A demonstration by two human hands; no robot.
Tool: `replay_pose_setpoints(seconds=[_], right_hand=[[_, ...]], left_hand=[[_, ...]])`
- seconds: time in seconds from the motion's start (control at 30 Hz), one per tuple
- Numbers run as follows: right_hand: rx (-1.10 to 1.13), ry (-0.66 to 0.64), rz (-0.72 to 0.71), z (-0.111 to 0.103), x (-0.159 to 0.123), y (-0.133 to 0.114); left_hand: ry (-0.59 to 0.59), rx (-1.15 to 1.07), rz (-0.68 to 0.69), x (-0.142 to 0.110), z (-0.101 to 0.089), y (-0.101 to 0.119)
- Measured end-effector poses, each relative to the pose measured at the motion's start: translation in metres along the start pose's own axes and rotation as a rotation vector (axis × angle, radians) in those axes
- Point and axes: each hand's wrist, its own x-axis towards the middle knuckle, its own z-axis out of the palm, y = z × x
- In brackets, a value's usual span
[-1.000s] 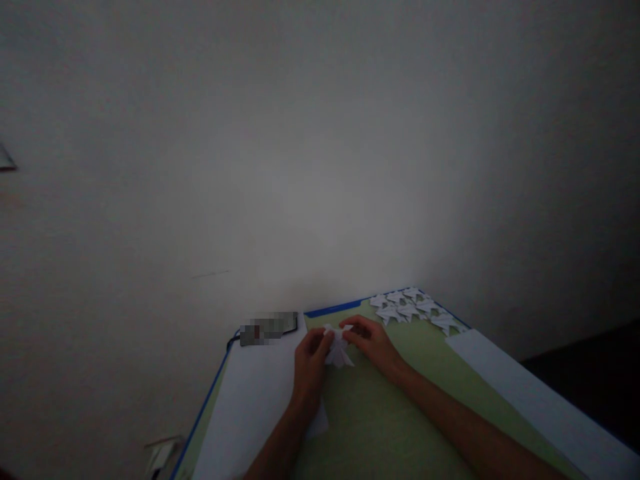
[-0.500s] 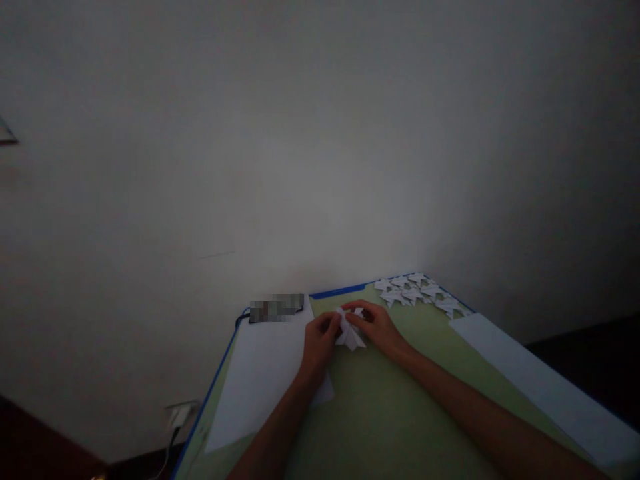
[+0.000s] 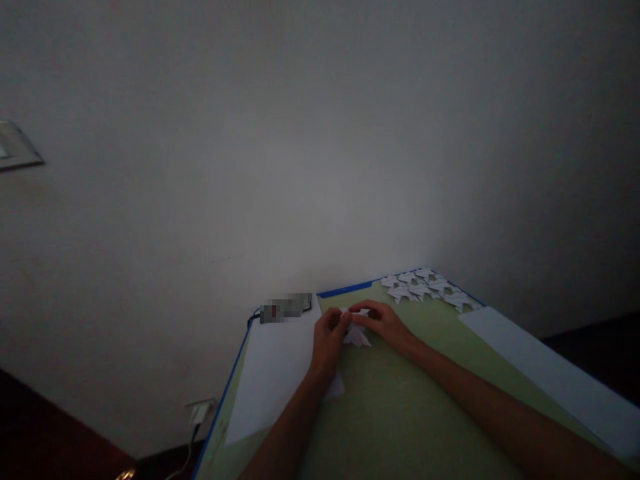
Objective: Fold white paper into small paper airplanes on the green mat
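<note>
Between my hands is a small folded white paper figure (image 3: 357, 337) with pointed ends, held just over the green tabletop. My left hand (image 3: 329, 333) pinches its left side with thumb and fingers. From the right, my right hand (image 3: 383, 321) grips the upper part of the same figure, its fingertips close to the left thumb. Fingers cover much of the paper, so the fold being worked is hidden. Several similar folded paper figures (image 3: 419, 291) lie in rows at the far right corner of the table.
White paper sheets (image 3: 273, 373) lie at the left, partly under my left forearm. A dark, blurred-out device (image 3: 285, 309) with a cable rests at their far end. Another white sheet (image 3: 545, 373) runs along the right edge. The green table (image 3: 400, 413) has blue edging and meets the wall.
The camera view has turned slightly left, so everything appears shifted right. My left thumb has moved further across the paper figure, toward my right fingertips; both hands keep hold of it.
</note>
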Motion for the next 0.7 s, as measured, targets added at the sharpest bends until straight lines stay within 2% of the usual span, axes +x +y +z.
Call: replay_pose_setpoints(seconds=[0.1, 0.23, 0.33, 0.4, 0.47, 0.57, 0.7], right_hand=[[0.016, -0.05, -0.021, -0.003, 0.0, -0.003], [-0.114, 0.045, -0.193, -0.005, 0.002, -0.002], [-0.221, 0.039, -0.32, -0.008, 0.003, 0.003], [-0.288, 0.001, -0.364, -0.01, 0.003, 0.009], [-0.374, -0.05, -0.384, -0.013, 0.002, 0.013], [-0.502, -0.146, -0.392, -0.015, -0.002, 0.014], [-0.569, -0.231, -0.405, -0.014, -0.006, 0.01]], left_hand=[[0.01, 0.032, 0.07, -0.002, 0.001, 0.004], [0.052, 0.117, 0.163, -0.006, 0.006, 0.011], [0.069, 0.255, 0.281, -0.008, 0.007, 0.014], [0.035, 0.398, 0.343, -0.008, 0.004, 0.013], [-0.002, 0.538, 0.333, -0.008, 0.001, 0.01], [-0.025, 0.751, 0.246, -0.008, -0.003, 0.006], [-0.107, 1.007, 0.162, -0.011, -0.004, 0.009]])
